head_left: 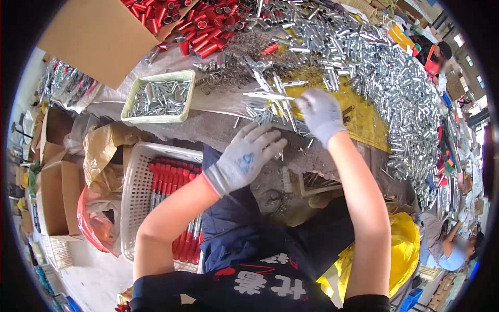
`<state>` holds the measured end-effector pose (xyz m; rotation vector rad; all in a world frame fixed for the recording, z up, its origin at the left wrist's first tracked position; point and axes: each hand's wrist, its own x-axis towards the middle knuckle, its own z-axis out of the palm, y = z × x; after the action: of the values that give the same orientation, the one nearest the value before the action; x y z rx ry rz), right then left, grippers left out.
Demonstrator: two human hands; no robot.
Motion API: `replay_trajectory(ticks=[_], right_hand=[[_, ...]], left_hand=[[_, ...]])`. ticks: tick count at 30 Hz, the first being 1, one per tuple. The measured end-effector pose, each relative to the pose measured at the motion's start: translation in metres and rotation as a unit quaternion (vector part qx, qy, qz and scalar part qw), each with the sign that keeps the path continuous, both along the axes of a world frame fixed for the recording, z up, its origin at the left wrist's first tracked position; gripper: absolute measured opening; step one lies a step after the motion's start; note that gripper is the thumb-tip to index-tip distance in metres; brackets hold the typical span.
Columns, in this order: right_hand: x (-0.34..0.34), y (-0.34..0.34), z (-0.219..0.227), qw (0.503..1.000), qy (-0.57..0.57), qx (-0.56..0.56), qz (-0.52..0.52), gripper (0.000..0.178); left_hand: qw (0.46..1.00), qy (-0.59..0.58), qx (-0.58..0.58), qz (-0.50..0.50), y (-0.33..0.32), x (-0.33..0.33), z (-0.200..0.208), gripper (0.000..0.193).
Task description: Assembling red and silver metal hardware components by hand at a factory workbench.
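Note:
My left hand (247, 157), in a white knit glove, hovers over the near edge of the work surface. Its fingers are stretched out, and nothing shows in them. Further right, my gloved right hand (320, 114) has its fingers curled together beside a crossed heap of shiny metal rods (269, 96). The tip of one rod meets the right fingertips, but whether they grip it is hidden. Under this hand and to its right lies a yellow sheet (364, 122). A cream tray (190, 97) of short metal pins (160, 99) stands left of the rods.
Silver metal tubes (416, 99) are piled at the far right, red tubes (205, 39) at the back left, with thin springs (234, 65) between. By my left leg a white basket (130, 208) holds red-handled tools (171, 179). Cardboard boxes (57, 197) stand left. Other people sit at right.

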<state>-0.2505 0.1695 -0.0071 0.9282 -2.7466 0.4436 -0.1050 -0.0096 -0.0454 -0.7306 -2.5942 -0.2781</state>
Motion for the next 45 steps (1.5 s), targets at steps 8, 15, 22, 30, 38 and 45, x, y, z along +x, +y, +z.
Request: replay_trajectory(ticks=[8, 15, 22, 30, 38, 45], right_hand=[[0.041, 0.118, -0.007, 0.858, -0.214, -0.460, -0.079, 0.033], [0.142, 0.157, 0.005, 0.822, -0.202, -0.527, -0.083, 0.029], [0.196, 0.151, 0.029, 0.950, -0.086, -0.299, 0.027, 0.007], [0.192, 0.145, 0.062, 0.992, -0.008, -0.027, 0.124, 0.023], [0.086, 0.071, 0.035, 0.988, -0.086, -0.121, 0.052, 0.022], [-0.040, 0.012, 0.008, 0.971, -0.003, 0.227, 0.082, 0.026]], left_hand=[[0.940, -0.089, 0.330, 0.015, -0.007, -0.056, -0.007, 0.030], [0.936, -0.015, 0.352, -0.005, 0.034, -0.012, 0.036, 0.035], [0.923, -0.131, 0.355, -0.065, 0.054, 0.055, 0.030, 0.034], [0.946, -0.128, 0.268, -0.130, 0.057, 0.061, 0.018, 0.028], [0.939, -0.138, 0.315, 0.015, 0.056, 0.034, -0.008, 0.031], [0.967, -0.207, 0.110, 0.101, 0.043, -0.015, 0.014, 0.034]])
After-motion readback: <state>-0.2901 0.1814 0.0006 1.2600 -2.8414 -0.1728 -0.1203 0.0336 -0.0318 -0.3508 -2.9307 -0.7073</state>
